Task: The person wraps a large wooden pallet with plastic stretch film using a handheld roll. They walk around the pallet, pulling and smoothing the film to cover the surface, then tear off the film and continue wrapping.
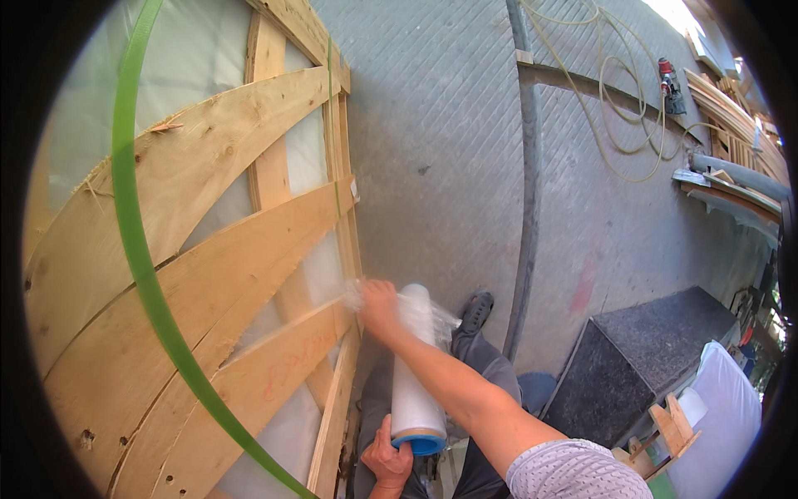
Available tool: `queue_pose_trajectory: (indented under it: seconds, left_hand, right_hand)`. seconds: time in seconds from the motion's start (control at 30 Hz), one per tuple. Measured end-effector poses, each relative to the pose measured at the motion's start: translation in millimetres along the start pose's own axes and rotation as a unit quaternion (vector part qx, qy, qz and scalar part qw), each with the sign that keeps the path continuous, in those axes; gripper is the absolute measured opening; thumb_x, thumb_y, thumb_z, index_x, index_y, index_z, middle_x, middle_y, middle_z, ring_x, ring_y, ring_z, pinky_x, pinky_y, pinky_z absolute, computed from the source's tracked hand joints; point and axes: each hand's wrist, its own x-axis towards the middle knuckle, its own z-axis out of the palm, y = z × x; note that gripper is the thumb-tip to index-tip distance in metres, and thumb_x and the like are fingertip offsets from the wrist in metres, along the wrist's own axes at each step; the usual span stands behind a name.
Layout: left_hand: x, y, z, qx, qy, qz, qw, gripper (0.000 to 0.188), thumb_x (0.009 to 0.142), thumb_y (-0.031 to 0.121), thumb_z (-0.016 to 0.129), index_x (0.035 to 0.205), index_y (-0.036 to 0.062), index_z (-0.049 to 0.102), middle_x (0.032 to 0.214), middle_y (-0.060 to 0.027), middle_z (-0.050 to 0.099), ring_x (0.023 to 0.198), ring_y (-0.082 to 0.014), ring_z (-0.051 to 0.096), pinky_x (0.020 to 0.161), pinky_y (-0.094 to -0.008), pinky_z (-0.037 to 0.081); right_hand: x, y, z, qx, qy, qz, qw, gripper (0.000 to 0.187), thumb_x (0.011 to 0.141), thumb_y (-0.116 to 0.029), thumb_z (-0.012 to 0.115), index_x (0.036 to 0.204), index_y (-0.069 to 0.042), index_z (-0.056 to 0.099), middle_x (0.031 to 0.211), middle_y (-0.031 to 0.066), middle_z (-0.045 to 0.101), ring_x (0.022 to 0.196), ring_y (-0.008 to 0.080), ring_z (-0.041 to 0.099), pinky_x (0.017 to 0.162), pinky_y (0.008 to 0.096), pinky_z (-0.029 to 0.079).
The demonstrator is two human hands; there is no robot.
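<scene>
A roll of clear stretch film (414,378) stands tilted in front of my legs, its near end showing a blue ring (422,444). My left hand (388,459) grips that near end, the thumb pressed at the ring. Across the roll reaches my right arm; my right hand (381,306) is closed on a bunched piece of loose film (356,296) beside the wooden crate's (274,224) edge. More film hangs loose at the roll's far end. A green strap (133,224) runs over the crate, and whitish sheeting shows between its boards.
A grey floor (432,150) with a dark groove lies right of the crate. A pale hose (611,104) coils there, near a red-and-grey tool (667,83). Lumber (736,125) is piled at the far right. A black box (636,358) and a white bag (716,424) stand to my right.
</scene>
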Motion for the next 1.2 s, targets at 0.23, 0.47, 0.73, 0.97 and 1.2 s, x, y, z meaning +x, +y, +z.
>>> queue_pose_trajectory:
  seconds: [0.23,0.47,0.73,0.97,1.2]
  left_hand:
    - [3.9,0.5,-2.4,0.002,-0.009,0.004,1.0,0.05,0.069,0.017,0.061,0.117,0.0032,0.062,0.086,-0.0177,0.068,0.069,-0.0374,0.065,0.061,-0.0417,0.052]
    - [5.2,-2.1,-2.5,-0.002,-0.026,-0.006,1.0,0.05,0.067,0.012,0.061,0.116,-0.0005,0.062,0.085,-0.02,0.066,0.07,-0.0385,0.065,0.061,-0.0418,0.052]
    - [8.3,-0.8,-5.5,-0.012,-0.012,0.0,1.0,0.05,0.066,0.011,0.059,0.115,-0.0005,0.063,0.084,-0.0207,0.066,0.069,-0.0388,0.065,0.062,-0.0421,0.052]
    - [7.0,-3.3,-4.4,0.005,-0.009,0.006,1.0,0.051,0.065,0.014,0.059,0.115,0.0015,0.063,0.087,-0.0174,0.069,0.068,-0.0365,0.066,0.061,-0.041,0.053]
    - [4.0,-4.7,-2.1,0.002,0.0,0.0,1.0,0.052,0.066,0.015,0.061,0.116,0.0026,0.063,0.086,-0.017,0.068,0.068,-0.0365,0.066,0.06,-0.0416,0.053]
  right_hand:
    - [29.2,42.2,6.0,0.211,-0.118,0.435,0.868,0.022,0.074,-0.02,0.066,0.08,0.001,0.069,0.074,0.0187,0.068,0.071,0.0341,0.066,0.066,0.0418,0.051]
    - [66.6,50.2,46.7,0.147,-0.163,0.388,0.895,0.032,0.078,-0.03,0.063,0.071,0.0,0.068,0.067,0.0161,0.064,0.063,0.0282,0.062,0.063,0.0413,0.049]
    - [74.7,33.8,44.5,0.442,-0.185,0.511,0.714,0.057,0.093,-0.054,0.047,0.093,-0.001,0.069,0.087,0.0116,0.065,0.078,0.0219,0.057,0.067,0.0394,0.044]
    - [74.0,32.7,50.2,0.582,-0.197,0.482,0.625,0.053,0.092,-0.052,0.051,0.105,-0.002,0.061,0.095,0.0074,0.06,0.085,0.0193,0.054,0.074,0.0363,0.044]
    - [68.9,37.2,42.4,0.218,-0.243,0.26,0.909,0.037,0.083,-0.039,0.062,0.092,-0.003,0.067,0.082,0.0138,0.067,0.077,0.0232,0.064,0.069,0.0365,0.048]
